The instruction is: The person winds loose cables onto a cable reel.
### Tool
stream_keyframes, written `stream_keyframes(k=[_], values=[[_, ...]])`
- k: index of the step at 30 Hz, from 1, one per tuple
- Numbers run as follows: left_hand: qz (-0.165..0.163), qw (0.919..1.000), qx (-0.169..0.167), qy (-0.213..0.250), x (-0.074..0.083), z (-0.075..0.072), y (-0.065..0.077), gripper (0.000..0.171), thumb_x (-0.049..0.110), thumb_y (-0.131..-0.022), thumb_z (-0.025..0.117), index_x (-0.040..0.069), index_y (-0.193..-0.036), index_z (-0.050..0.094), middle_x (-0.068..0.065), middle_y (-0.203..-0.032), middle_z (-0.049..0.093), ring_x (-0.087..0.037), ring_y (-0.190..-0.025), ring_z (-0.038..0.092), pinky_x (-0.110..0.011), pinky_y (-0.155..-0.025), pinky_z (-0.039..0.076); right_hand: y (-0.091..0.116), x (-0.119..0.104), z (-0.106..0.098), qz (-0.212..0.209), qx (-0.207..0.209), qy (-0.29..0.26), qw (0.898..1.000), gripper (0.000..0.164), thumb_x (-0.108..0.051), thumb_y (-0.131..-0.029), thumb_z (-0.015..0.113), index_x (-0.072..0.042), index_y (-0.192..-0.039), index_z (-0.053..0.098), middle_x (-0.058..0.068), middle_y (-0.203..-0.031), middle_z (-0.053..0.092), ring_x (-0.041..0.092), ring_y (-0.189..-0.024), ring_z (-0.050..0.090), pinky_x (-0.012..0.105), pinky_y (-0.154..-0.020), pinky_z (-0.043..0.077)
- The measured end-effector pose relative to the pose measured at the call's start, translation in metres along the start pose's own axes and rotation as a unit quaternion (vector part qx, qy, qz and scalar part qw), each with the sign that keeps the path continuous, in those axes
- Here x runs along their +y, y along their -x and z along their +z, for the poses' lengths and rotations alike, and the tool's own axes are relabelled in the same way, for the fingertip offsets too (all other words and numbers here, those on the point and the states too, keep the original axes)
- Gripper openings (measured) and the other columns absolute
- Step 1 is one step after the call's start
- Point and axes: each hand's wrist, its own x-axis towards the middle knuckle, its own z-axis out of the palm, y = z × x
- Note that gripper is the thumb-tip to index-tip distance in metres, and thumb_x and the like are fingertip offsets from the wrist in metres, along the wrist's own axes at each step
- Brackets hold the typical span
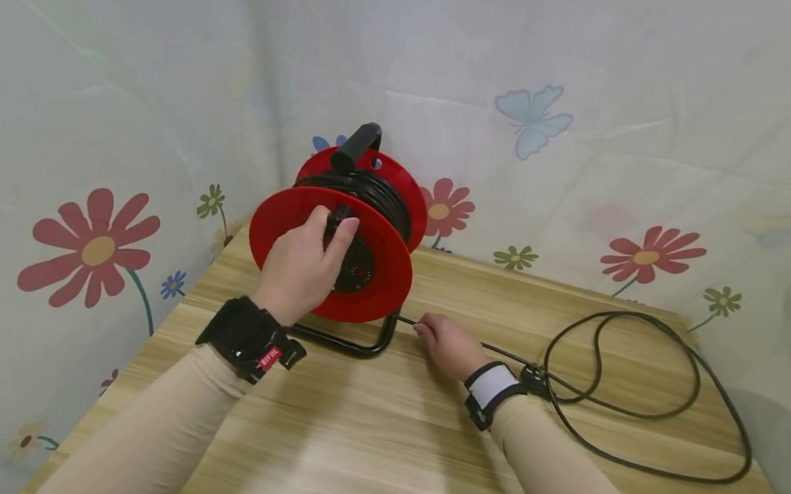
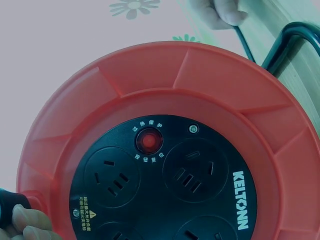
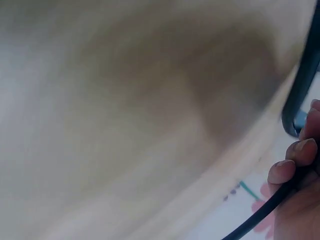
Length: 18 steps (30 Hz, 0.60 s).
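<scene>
A red cable reel (image 1: 390,276) stands on the table, black cable (image 1: 381,194) wound between its two discs. My left hand (image 1: 304,261) grips the black crank knob (image 1: 338,213) on the front disc; in the left wrist view its fingertips (image 2: 30,222) curl round that knob. The disc's black socket panel (image 2: 165,175) carries a red button. Low to the right of the reel, my right hand (image 1: 451,345) holds the cable's free run (image 1: 405,320). Seen from the right wrist, curled fingers (image 3: 295,160) close round this cable (image 3: 260,215).
On the right the loose cable lies in wide loops (image 1: 692,479), with a black plug (image 1: 535,380) among them. The reel's tube stand (image 1: 356,349) rests on the wooden table (image 1: 358,439). A black carry handle (image 1: 357,148) tops the reel. Flower-printed curtain (image 1: 405,68) hangs close behind.
</scene>
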Motion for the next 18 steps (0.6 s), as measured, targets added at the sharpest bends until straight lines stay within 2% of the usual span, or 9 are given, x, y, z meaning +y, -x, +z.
stream_keyframes(k=[3, 9, 14, 18], values=[[-0.001, 1.0, -0.001, -0.001, 0.001, 0.0, 0.0, 0.039, 0.048, -0.101, 0.04, 0.01, -0.093, 0.044, -0.005, -0.064, 0.05, -0.02, -0.057, 0.054, -0.034, -0.053, 0.044, 0.005, 0.008, -0.016, 0.007, 0.0, -0.001, 1.0, 0.019, -0.027, -0.101, 0.053, -0.014, -0.089, 0.062, -0.004, -0.073, 0.053, 0.013, -0.067, 0.05, 0.033, -0.062, 0.042], [0.0, 1.0, -0.004, -0.002, 0.001, -0.001, 0.0, 0.04, 0.048, -0.101, 0.039, 0.009, -0.092, 0.043, -0.006, -0.063, 0.049, -0.02, -0.056, 0.052, -0.034, -0.052, 0.043, 0.025, 0.031, -0.052, 0.044, 0.029, 0.029, 0.998, 0.031, -0.038, -0.099, 0.053, -0.012, -0.084, 0.062, -0.001, -0.067, 0.049, 0.014, -0.058, 0.045, 0.033, -0.055, 0.038], [0.001, 1.0, 0.002, -0.003, 0.001, -0.002, -0.001, 0.037, 0.045, -0.101, 0.041, 0.009, -0.091, 0.043, -0.006, -0.063, 0.049, -0.021, -0.056, 0.052, -0.035, -0.052, 0.043, 0.049, 0.059, -0.082, 0.079, 0.04, 0.02, 0.996, 0.042, -0.046, -0.099, 0.049, -0.009, -0.083, 0.059, 0.001, -0.063, 0.044, 0.016, -0.053, 0.041, 0.033, -0.051, 0.034], [0.0, 1.0, -0.002, 0.0, 0.003, -0.002, 0.0, 0.038, 0.045, -0.101, 0.04, 0.009, -0.091, 0.043, -0.006, -0.063, 0.049, -0.021, -0.056, 0.053, -0.035, -0.052, 0.043, 0.075, 0.085, -0.105, 0.113, 0.029, 0.017, 0.993, 0.051, -0.053, -0.098, 0.045, -0.007, -0.084, 0.059, 0.001, -0.062, 0.042, 0.017, -0.052, 0.039, 0.033, -0.05, 0.034]])
